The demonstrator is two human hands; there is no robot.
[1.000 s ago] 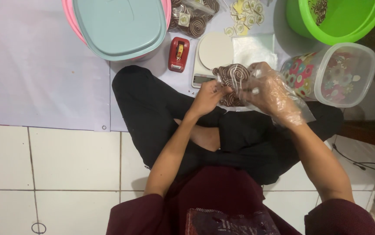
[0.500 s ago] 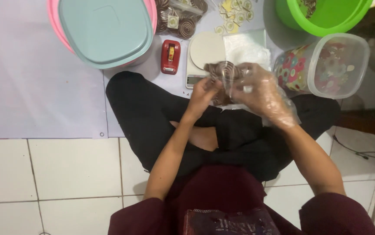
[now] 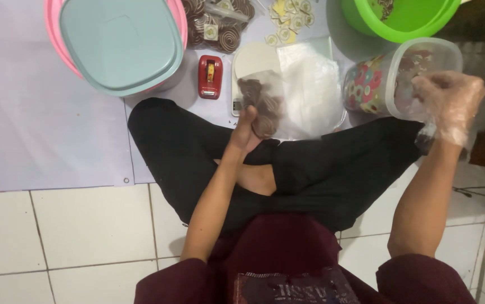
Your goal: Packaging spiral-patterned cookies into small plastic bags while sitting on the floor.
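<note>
Seated cross-legged on the white tiled floor (image 3: 57, 236), black trousers over a pale grey mat (image 3: 34, 112). Left hand (image 3: 246, 128), bare, fingers closed around the mouth of a small clear plastic bag of brown spiral cookies (image 3: 262, 107), held just above the knees and in front of a small white scale (image 3: 255, 67). Right hand (image 3: 449, 101), in a thin clear plastic glove, fingers loosely curled at the open top of a clear plastic tub with a colourful flowered band (image 3: 391, 79); cannot tell whether anything is pinched between them. Beside the scale, a red tape dispenser (image 3: 210, 77) and a stack of clear bags (image 3: 313, 84). Farther up, a pale teal lid on a pink basin (image 3: 120, 42), a green plastic bowl (image 3: 400, 19), more packed cookies (image 3: 220, 25).
</note>
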